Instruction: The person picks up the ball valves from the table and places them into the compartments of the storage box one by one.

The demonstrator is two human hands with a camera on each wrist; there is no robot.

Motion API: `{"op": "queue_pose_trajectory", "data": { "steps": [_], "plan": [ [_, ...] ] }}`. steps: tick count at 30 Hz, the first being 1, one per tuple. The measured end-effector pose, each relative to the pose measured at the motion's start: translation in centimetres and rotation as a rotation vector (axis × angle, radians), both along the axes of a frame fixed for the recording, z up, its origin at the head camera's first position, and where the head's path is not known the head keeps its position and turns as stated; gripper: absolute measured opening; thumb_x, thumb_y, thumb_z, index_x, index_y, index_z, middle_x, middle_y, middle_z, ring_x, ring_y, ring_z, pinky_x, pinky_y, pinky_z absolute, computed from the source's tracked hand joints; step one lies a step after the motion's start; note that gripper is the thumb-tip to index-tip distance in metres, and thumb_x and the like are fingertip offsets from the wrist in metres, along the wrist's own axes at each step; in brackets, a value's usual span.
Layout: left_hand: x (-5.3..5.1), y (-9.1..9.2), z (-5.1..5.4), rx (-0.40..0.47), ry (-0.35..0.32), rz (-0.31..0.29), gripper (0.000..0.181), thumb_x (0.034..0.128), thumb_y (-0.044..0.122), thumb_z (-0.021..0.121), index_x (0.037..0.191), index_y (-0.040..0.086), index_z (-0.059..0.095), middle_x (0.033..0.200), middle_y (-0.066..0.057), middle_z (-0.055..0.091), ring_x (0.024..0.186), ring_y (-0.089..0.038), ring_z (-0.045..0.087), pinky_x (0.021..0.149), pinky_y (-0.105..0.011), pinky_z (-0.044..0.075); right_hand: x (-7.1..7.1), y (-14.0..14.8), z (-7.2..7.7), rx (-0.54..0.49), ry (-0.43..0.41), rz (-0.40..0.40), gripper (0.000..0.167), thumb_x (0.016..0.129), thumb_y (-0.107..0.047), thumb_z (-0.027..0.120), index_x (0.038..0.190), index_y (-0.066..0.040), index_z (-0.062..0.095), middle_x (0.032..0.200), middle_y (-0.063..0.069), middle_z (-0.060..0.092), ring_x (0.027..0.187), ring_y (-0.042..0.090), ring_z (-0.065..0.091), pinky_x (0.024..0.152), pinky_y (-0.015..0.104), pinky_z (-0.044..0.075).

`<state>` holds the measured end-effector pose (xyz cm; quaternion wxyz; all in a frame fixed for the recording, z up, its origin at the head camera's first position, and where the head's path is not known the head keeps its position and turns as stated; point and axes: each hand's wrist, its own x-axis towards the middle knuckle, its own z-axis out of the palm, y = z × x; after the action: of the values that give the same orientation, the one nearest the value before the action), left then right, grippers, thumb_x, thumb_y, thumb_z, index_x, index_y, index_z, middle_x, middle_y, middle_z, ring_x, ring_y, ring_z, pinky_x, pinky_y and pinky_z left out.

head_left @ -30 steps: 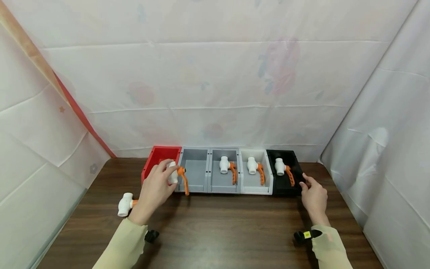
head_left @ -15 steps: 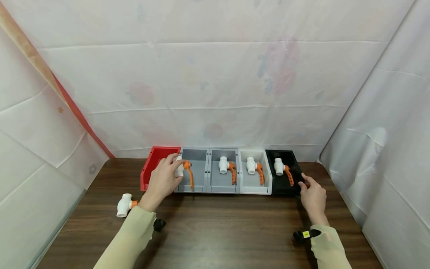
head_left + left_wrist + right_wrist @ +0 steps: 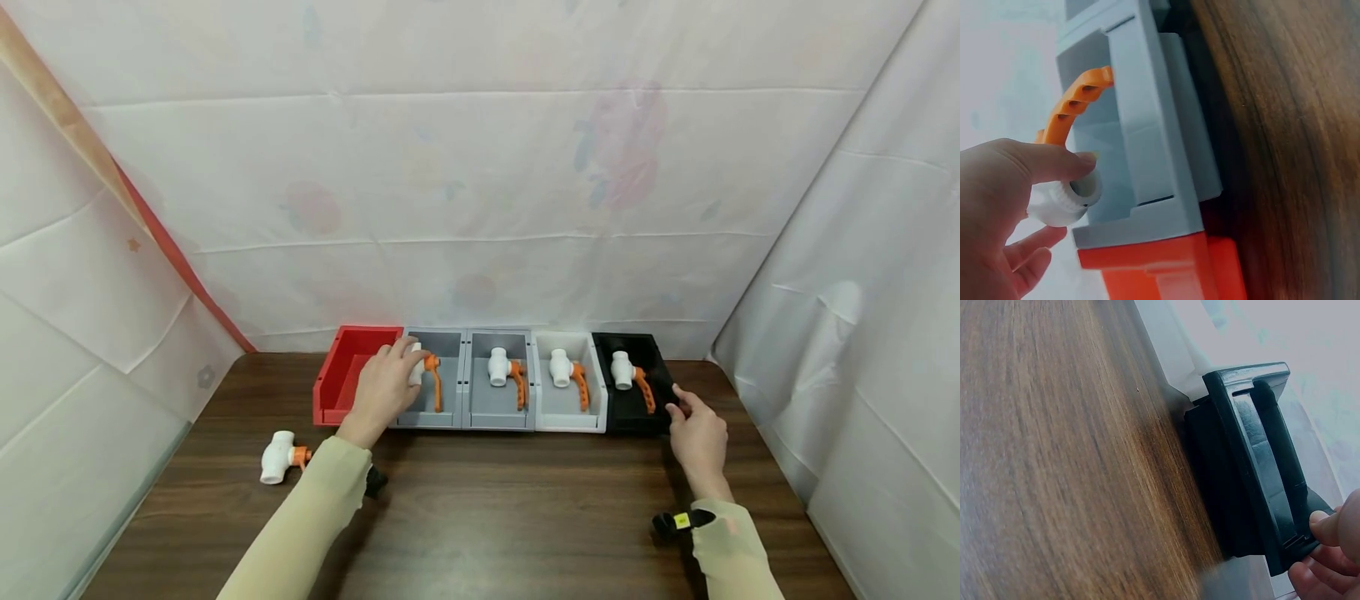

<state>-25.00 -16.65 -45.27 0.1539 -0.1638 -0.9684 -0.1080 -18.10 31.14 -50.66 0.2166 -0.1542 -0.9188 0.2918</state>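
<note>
My left hand (image 3: pixel 384 387) grips the white body of a ball valve (image 3: pixel 417 363) with an orange lever, over the left grey bin (image 3: pixel 429 422). In the left wrist view, thumb and fingers pinch the valve body (image 3: pixel 1054 209), and the lever (image 3: pixel 1072 106) points over the bin's interior. My right hand (image 3: pixel 701 442) pinches the near right corner of the black bin (image 3: pixel 617 417); the right wrist view shows thumb and fingers on that corner. Similar valves lie in the right grey bin (image 3: pixel 498 367), the white bin (image 3: pixel 561 369) and the black bin.
A red bin (image 3: pixel 336 400) stands at the left end of the row, touching the left grey bin. Another ball valve (image 3: pixel 277 457) lies on the wooden table (image 3: pixel 480 517) left of my left forearm, its lever partly hidden. Cloth walls (image 3: pixel 465 167) rise behind the row and at both sides.
My left hand has moved right with the ball valve, from the front of the red bin to over the left grey bin. The right hand stays on the black bin's corner.
</note>
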Motion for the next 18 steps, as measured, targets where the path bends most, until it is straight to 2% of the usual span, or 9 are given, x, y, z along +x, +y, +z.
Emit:
{"op": "queue_pose_trajectory", "data": {
  "steps": [7, 18],
  "plan": [
    [-1.2, 1.0, -0.7, -0.015, -0.023, -0.019, 0.057, 0.0699, 0.014, 0.09, 0.123, 0.012, 0.069, 0.137, -0.015, 0.054, 0.112, -0.036, 0.055, 0.088, -0.051, 0.052, 0.1, -0.1, -0.1, -0.005, -0.008, 0.003, 0.037, 0.097, -0.013, 0.066, 0.134, -0.009, 0.063, 0.094, 0.017, 0.07, 0.07, 0.033, 0.059, 0.069, 0.054, 0.045],
    [-2.6, 2.4, -2.4, -0.109, -0.037, -0.022, 0.052, 0.074, 0.015, 0.086, 0.123, 0.012, 0.069, 0.137, -0.014, 0.054, 0.109, -0.037, 0.056, 0.094, -0.05, 0.046, 0.0, -0.2, 0.1, -0.015, -0.01, -0.012, 0.037, 0.097, -0.013, 0.066, 0.134, -0.01, 0.063, 0.097, 0.018, 0.07, 0.073, 0.033, 0.061, 0.069, 0.054, 0.046]
  ]
}}
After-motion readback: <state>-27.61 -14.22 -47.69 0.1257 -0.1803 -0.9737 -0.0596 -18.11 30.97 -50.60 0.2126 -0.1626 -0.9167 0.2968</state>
